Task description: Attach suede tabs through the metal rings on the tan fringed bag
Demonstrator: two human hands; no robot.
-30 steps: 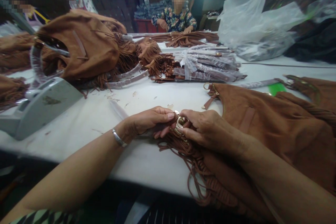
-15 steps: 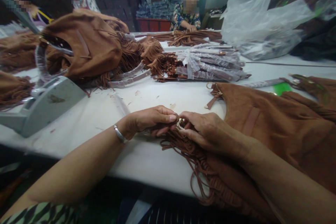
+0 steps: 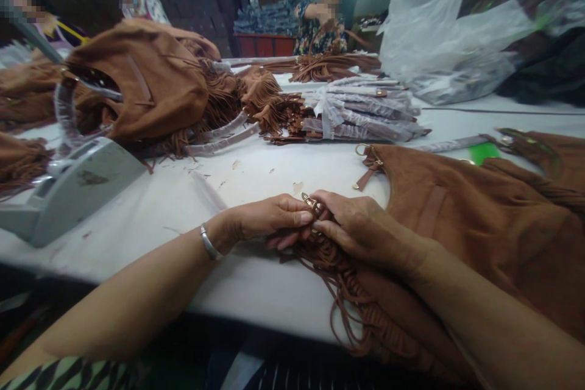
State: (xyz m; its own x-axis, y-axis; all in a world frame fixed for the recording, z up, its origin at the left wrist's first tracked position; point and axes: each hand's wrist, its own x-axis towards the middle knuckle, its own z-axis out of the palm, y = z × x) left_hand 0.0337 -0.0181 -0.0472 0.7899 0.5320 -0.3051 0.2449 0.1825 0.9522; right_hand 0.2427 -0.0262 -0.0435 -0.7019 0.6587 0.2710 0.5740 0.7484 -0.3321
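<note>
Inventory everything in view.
Soft fabric bags: at least two, brown, right.
Pinched metal hardware: at least one, gold, centre.
Piled fringed bags: several, brown, left.
Plastic-wrapped straps: many, brown, middle.
Long strips: many, brown, far centre.
Translucent plastic bag: one, whitish, far right.
Angular device: one, grey, left.
Crate: one, red, background.
Other people: at least three, mixed clothing, background.
Worktable: one, white, underneath.
Band bracelet: one, silver, left wrist.
Left grip: one, bare, at hardware.
Right grip: one, bare, at hardware.

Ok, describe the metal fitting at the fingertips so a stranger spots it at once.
Over the near part of the white table, the left hand and right hand meet by brown fringe. At their fingertips is the metal fitting, small with a tapered tip; unlike the round ring on the brown bag, it is gripped between both hands.
</note>
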